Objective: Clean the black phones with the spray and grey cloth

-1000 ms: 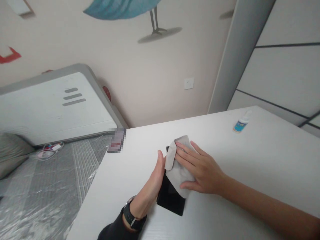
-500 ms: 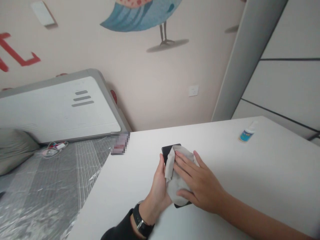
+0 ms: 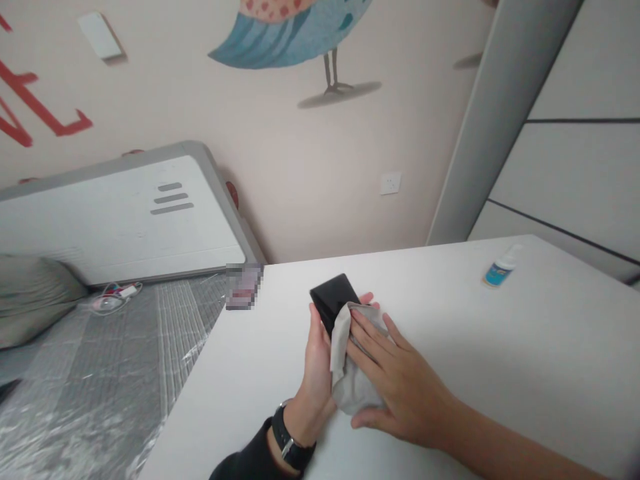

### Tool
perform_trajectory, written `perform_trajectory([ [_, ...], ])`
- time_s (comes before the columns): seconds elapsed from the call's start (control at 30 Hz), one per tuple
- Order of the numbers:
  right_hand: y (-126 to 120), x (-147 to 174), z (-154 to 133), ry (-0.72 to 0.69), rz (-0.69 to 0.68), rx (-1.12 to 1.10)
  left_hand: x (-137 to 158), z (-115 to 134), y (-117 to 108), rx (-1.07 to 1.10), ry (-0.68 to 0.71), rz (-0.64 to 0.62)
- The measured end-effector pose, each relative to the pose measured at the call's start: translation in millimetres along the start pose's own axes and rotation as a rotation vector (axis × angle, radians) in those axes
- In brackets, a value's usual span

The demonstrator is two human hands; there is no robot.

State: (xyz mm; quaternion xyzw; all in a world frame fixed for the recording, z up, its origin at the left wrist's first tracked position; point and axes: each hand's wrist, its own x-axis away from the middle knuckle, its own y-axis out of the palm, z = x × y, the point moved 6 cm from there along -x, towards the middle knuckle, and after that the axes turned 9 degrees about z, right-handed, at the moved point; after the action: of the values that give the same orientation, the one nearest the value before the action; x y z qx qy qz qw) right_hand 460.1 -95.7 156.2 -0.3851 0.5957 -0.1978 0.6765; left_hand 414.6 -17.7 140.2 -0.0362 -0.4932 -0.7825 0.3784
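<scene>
My left hand, a black watch on its wrist, grips a black folding wallet from the side and below. Its fingertips show beyond the wallet's far edge. A light grey cloth covers the lower part of the wallet and hides it. On top of this cloth lies my right hand, fingers extended and pressing it against the wallet, thumb at the cloth's lower edge. Both hands are above the white table.
A small white spray bottle with a blue label stands at the table's back right. A blurred-out item sits at the back left corner. Left of the table is a plastic-covered bed with a pillow and cables.
The cloth and right hand have slid down along the wallet, so more of its upper end is bare. The wallet has tilted and left fingertips now show behind it.
</scene>
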Motion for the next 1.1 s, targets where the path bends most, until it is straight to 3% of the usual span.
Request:
perform_trajectory([
  [0.1,-11,-5,16,0.113,0.073,0.044,0,-25,-3,-0.025,0.011,-0.039],
  [0.2,-18,-5,26,0.195,0.109,0.067,1,-33,-2,-0.063,0.043,-0.018],
  [0.47,-4,8,11,0.078,0.072,-0.009,-2,6,1,-0.018,0.142,0.081],
  [0.63,2,13,8,0.081,0.071,-0.094,-3,28,-1,0.02,0.301,0.098],
  [0.73,5,15,14,0.179,0.094,-0.146,-3,22,-2,-0.044,0.244,0.13],
  [0.87,10,17,27,0.32,0.085,-0.202,-3,4,-14,-0.252,0.172,0.273],
  [1.1,8,10,19,0.222,0.05,-0.19,0,-15,-8,-0.411,0.128,0.139],
])
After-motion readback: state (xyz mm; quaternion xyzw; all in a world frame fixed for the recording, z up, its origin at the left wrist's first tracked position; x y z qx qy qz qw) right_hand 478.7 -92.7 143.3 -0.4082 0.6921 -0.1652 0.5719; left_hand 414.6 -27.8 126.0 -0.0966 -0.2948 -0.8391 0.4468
